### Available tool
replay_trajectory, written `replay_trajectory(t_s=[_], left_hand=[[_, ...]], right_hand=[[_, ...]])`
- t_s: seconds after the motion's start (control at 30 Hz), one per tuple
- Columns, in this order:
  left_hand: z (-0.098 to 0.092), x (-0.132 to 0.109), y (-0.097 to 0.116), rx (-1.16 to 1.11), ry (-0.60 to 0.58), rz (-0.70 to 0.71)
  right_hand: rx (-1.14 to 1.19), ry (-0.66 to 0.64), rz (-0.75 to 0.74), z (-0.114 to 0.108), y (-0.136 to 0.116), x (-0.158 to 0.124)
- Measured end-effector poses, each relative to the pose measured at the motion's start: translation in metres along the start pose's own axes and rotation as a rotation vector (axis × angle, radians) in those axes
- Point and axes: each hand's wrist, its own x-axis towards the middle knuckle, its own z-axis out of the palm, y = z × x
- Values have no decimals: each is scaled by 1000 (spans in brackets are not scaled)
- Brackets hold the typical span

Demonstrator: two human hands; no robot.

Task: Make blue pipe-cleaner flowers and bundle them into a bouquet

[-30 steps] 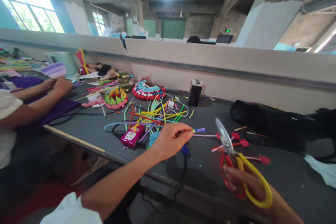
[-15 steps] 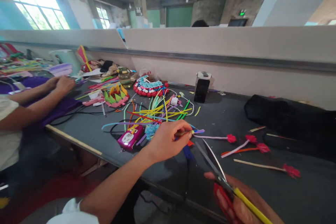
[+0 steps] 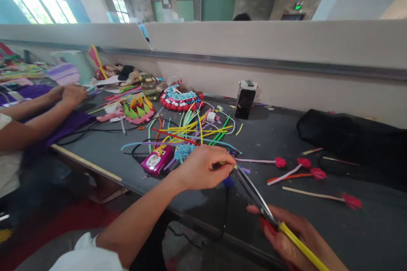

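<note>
My left hand [image 3: 205, 167] is closed in a pinch above the dark table, and a small yellowish pipe cleaner tip [image 3: 235, 166] pokes out at its fingertips. Most of that piece is hidden by the fingers. In my right hand [image 3: 302, 237] are scissors [image 3: 269, 217] with a yellow and a red handle. Their blades are slightly parted, the tips right at the left fingertips and the pipe cleaner. Just beyond the left hand lies a heap of coloured pipe cleaners [image 3: 190, 129]. Pink-red flowers on stems [image 3: 351, 201] lie right of the scissors.
A purple power socket [image 3: 157, 161] and a blue fluffy piece [image 3: 184, 151] are left of my hand. Behind stand a phone [image 3: 245, 103], a beaded red-and-blue piece [image 3: 181, 98] and a pink-green crown shape [image 3: 139, 110]. Black cloth [image 3: 343, 135] lies right. A co-worker's hands [image 3: 68, 93] work at left.
The scissors have moved up and left, so their tips now meet my left fingertips, and the blades have closed somewhat. My left hand keeps its pinch. The view has tilted slightly.
</note>
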Motion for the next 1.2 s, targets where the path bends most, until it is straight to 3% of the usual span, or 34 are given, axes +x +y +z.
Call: replay_trajectory(t_s=[0.2, 0.37, 0.63, 0.9, 1.2], left_hand=[[-2, 1, 0, -91, -35, -32], [-2, 1, -1, -183, -19, -56], [0, 0, -7, -232, -30, -83], [-3, 0, -10, -228, -90, -54], [-7, -3, -17, -321, -178, -45]], right_hand=[[-20, -15, 64, -1, -3, -6], [-24, -81, 3, -4, 2, -3], [-119, 10, -129, -10, 15, 4], [-116, 15, -35, -2, -4, -5], [-149, 7, -10, -4, 9, -7]])
